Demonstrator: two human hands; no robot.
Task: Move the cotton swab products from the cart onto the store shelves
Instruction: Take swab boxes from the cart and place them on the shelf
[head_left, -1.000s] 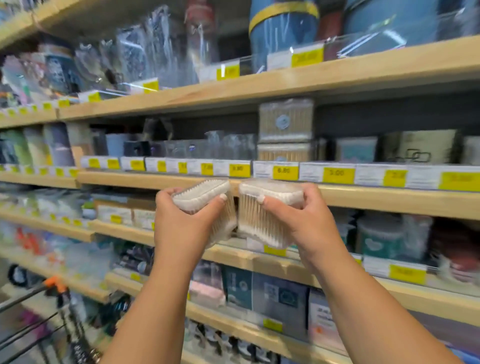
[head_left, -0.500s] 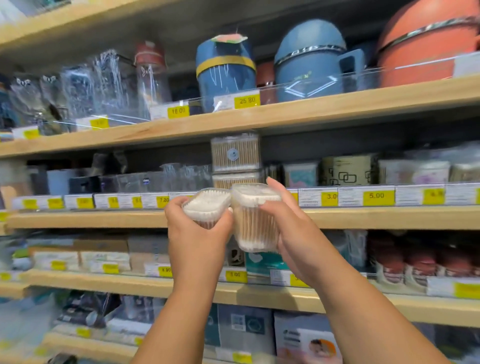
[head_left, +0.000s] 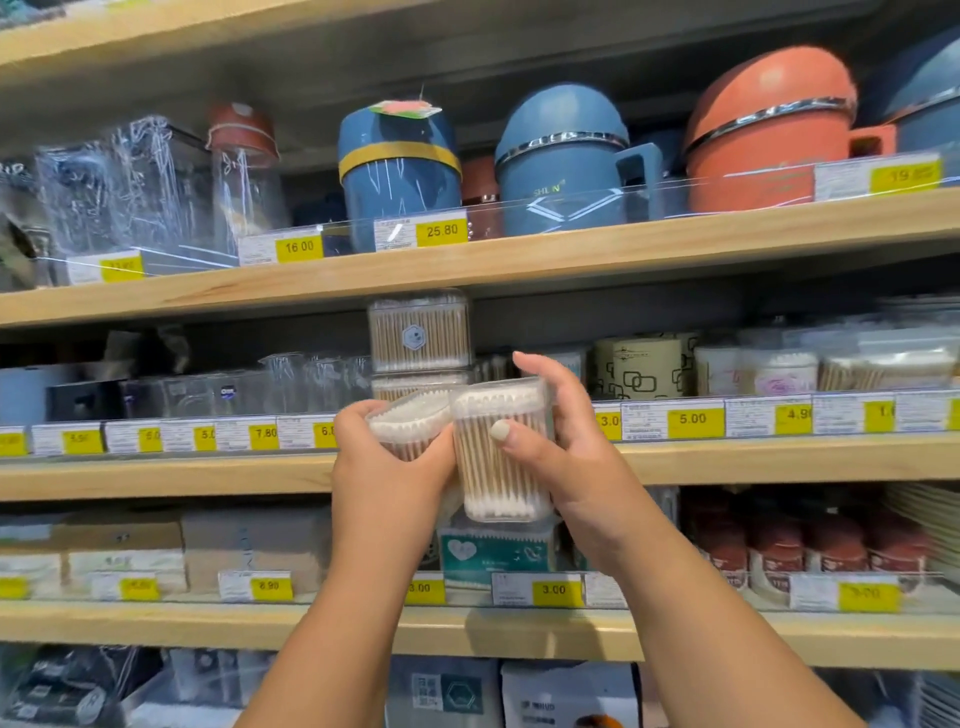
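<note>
Clear plastic walls show pale wooden stems and white tips in both boxes. The right grip (head_left: 571, 478) curls round the right swab box (head_left: 483, 483), thumb across its front face and fingers behind. It holds the box upright, long axis vertical. The left grip (head_left: 387, 483) wraps the left swab box (head_left: 410, 426) from below and tilts it, so its lid end leans toward the right one. The two boxes touch side to side. Both hang in the air just in front of the middle shelf edge (head_left: 208, 475), not yet on any shelf. The cart is out of view.

Straight behind the grips and a little above them, a stack of swab boxes (head_left: 418, 338) of the same kind stands upright on that middle shelf. Its top comes close under the upper shelf board (head_left: 519, 257). The stack lies directly beyond the left box and slightly left of the right one, so the left grip looks the nearer to it.

To the right of the stack there may be room before the patterned round tin (head_left: 644, 364), though the right grip's fingers hide most of that spot.

As I judge it, the coming move goes forward and up over the price-tag rail (head_left: 691, 423). The tilted box needs righting first to match the stack. Headroom above the stack looks too slight for another box, so a place beside it seems likelier.
</note>
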